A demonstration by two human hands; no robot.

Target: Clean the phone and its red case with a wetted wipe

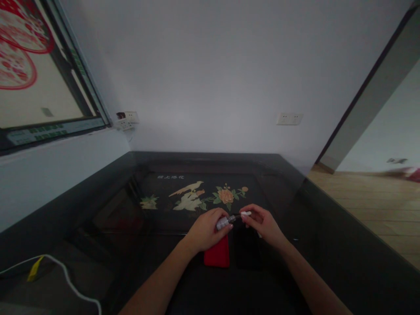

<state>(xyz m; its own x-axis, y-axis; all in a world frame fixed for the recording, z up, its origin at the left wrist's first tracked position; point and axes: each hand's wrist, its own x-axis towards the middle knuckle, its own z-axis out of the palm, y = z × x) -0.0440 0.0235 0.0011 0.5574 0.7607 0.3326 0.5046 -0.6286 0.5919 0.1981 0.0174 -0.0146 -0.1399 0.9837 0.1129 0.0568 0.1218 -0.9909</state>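
Note:
My left hand (208, 228) is closed around a small clear bottle with a pale label (222, 223), its neck tilted to the right. In the fingertips of my right hand (263, 224) is a small white cap (245, 214), pinched close to the bottle's neck. A thin dark part shows between neck and cap; whether they are joined I cannot tell. Under my left hand lies a red phone-shaped case (217, 254), partly covered. Just right of it, below my right hand, rests a black flat phone-like object (247, 250), hard to make out against the dark surface.
The glossy black table (154, 280) carries an inlaid picture of birds and flowers (226, 195). A white cable (67, 275) with a yellow tag (34, 269) curves across the left front. Wall sockets (290, 118) are behind the table, and a window (39, 83) is at left.

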